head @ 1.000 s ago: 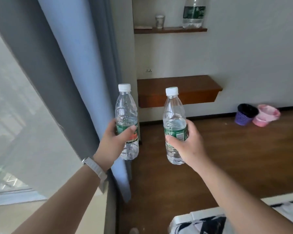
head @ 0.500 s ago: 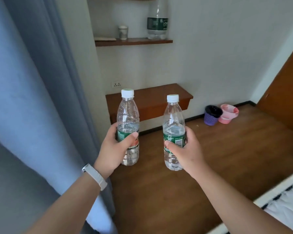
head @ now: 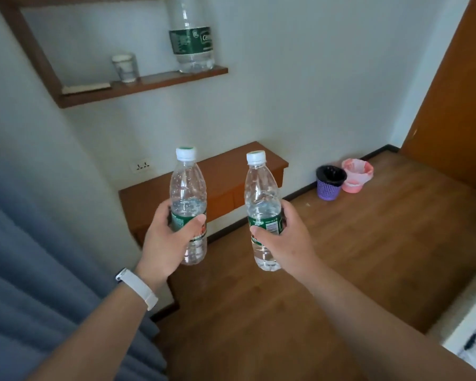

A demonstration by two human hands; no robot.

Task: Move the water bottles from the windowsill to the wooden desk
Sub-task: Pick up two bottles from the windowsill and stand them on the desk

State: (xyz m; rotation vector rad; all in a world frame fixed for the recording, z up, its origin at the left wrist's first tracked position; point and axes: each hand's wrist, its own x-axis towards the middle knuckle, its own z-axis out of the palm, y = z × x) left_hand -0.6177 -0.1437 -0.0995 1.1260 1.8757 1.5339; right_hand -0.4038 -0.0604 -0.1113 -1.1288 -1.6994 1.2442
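Observation:
Two clear water bottles with white caps and green labels are held upright in the air. My left hand (head: 167, 239) grips the left water bottle (head: 188, 185) around its label. My right hand (head: 285, 244) grips the right water bottle (head: 260, 188) the same way. Behind both bottles, against the white wall, is the wall-mounted wooden desk (head: 223, 171); its top is bare where it shows. The windowsill is out of view.
A wooden shelf (head: 149, 85) above the desk carries a large bottle (head: 191, 37) and a glass (head: 125, 67). A purple bin (head: 330, 182) and a pink bin (head: 356, 176) stand on the wooden floor to the right. Blue curtain (head: 39, 284) hangs at left, a bed corner (head: 473, 325) is at right.
The view has swung right, away from the window and curtain. The desk and shelf are now larger and closer behind the bottles. Both hands keep their hold.

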